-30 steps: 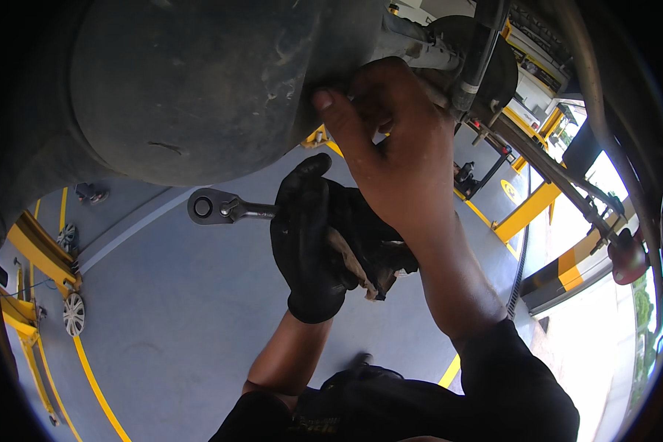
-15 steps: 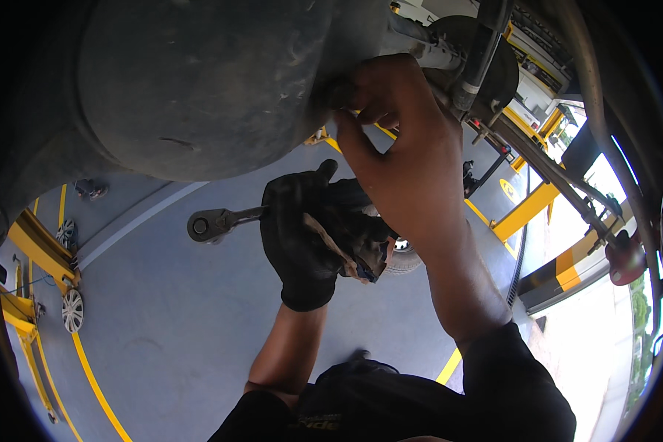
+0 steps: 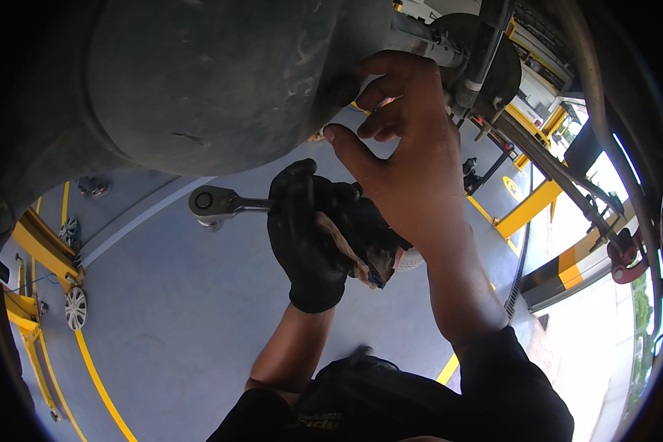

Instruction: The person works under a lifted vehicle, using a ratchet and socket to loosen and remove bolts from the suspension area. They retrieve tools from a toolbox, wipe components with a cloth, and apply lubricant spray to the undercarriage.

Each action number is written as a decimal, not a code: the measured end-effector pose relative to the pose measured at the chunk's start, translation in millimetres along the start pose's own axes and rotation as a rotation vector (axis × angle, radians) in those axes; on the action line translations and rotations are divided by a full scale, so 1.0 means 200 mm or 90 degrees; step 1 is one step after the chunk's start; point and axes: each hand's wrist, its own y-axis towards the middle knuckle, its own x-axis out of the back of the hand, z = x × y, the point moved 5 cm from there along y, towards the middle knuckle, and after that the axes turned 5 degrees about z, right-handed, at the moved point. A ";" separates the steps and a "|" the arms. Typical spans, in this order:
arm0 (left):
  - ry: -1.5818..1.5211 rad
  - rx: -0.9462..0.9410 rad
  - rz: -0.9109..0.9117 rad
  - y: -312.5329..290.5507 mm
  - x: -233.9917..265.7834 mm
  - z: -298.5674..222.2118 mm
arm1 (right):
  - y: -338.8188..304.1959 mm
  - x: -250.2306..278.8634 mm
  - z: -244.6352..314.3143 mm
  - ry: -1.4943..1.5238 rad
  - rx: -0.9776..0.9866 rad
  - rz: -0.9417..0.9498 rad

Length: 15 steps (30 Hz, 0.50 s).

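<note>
In my black-gloved left hand (image 3: 306, 236) is a ratchet wrench (image 3: 225, 205), its round head sticking out to the left. The same hand also clutches a crumpled dark and tan bundle (image 3: 361, 258), perhaps a rag or a glove. My bare right hand (image 3: 412, 140) is raised at the right side of a large dark rounded housing (image 3: 206, 88) overhead. Its thumb and fingers are spread, with the index fingertip by a dark, blurry part (image 3: 340, 90) at the housing's edge. Nothing shows between thumb and fingers.
A shock absorber (image 3: 482, 55) and pipes (image 3: 589, 81) hang from the vehicle's underside on the right. Yellow lift arms (image 3: 48, 247) stand at the left, near a wheel cover (image 3: 76, 308) on the grey floor (image 3: 177, 324). A red hook-like part (image 3: 626, 264) hangs far right.
My right thumb and fingers have spread apart beside the housing. My left hand has shifted slightly right, still gripping the ratchet wrench and bundle.
</note>
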 end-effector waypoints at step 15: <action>-0.475 0.322 -0.086 -0.11 0.10 0.06 | -0.65 -0.12 -0.16 0.193 -0.302 0.433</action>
